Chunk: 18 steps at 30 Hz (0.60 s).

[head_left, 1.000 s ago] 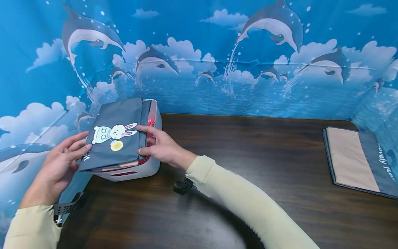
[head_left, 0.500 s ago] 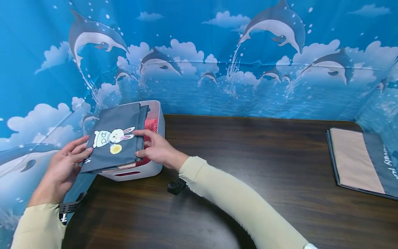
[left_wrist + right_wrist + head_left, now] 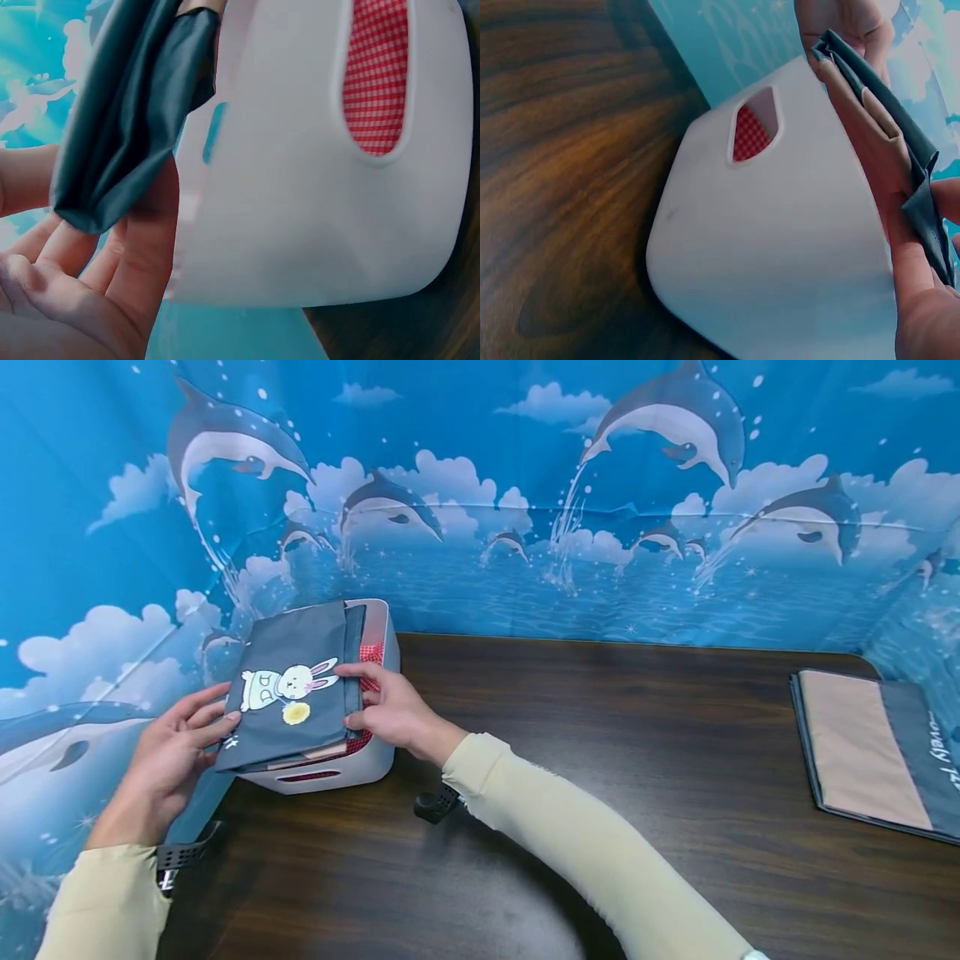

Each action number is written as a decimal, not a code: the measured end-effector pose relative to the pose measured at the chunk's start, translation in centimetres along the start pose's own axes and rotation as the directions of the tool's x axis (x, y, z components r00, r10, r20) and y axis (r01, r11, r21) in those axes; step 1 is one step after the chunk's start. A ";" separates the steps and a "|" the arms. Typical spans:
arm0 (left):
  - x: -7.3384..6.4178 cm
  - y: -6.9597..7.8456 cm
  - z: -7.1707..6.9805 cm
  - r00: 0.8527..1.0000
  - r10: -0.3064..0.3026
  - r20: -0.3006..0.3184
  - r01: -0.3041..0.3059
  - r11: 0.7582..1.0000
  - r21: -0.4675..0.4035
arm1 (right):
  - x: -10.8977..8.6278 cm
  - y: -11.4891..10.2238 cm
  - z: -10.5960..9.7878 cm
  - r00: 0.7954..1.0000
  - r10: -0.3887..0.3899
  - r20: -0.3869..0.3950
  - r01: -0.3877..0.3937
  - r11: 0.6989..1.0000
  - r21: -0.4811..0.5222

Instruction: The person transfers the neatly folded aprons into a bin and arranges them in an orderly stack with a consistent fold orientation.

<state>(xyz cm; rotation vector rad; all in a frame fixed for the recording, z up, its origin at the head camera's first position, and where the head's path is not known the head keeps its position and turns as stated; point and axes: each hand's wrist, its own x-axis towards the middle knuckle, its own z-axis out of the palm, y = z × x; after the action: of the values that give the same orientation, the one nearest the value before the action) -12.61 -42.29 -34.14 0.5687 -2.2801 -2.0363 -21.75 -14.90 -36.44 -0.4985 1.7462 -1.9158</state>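
Observation:
In the head view a folded dark grey fabric piece (image 3: pixel 300 639) with a white rabbit and yellow flower print lies across the mouth of a white plastic basket (image 3: pixel 369 768). At its left edge my left hand (image 3: pixel 172 756) pinches it, thumb on top and fingers beneath. My right hand (image 3: pixel 401 714) grips the opposite edge, its index finger lying on the print near the rabbit's ears. Beige layers show inside the folded fabric (image 3: pixel 870 127) in the right wrist view. Red checked cloth (image 3: pixel 371 654) is partly visible inside the basket, mostly covered by the grey piece.
A second folded piece (image 3: pixel 858 743), beige and dark grey with white lettering, lies at the right of the dark wooden table (image 3: pixel 585 735). Behind and to the left hangs a blue dolphin-print curtain (image 3: pixel 465 560), close to the basket.
Both hands and the folded grey fabric have shifted slightly rightward over the basket in the last half second. The grip stays the same, and the head view has shifted a little.

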 end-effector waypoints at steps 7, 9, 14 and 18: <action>0.5 -0.6 0.4 1.000 -0.017 0.003 0.017 0.999 0.039 | -0.2 0.2 -0.2 1.000 0.016 0.009 -0.016 1.000 -0.007; 0.7 -0.8 0.3 1.000 -0.012 0.012 0.011 0.999 0.037 | -0.2 0.3 -0.2 1.000 0.021 0.009 -0.021 1.000 -0.017; 1.0 -0.9 0.4 1.000 -0.008 0.021 0.007 0.999 0.035 | -0.2 0.3 -0.4 0.999 0.032 0.008 -0.031 0.999 -0.036; 1.1 -1.1 0.4 1.000 -0.027 0.005 0.027 0.997 0.065 | -0.2 0.6 -0.4 0.999 0.027 0.021 -0.026 0.999 -0.034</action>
<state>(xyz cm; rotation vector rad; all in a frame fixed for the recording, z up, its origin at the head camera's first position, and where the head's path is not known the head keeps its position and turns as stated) -13.47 -42.27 -35.52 0.6019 -2.3627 -1.9838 -21.75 -14.49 -37.10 -0.5038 1.7655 -1.8589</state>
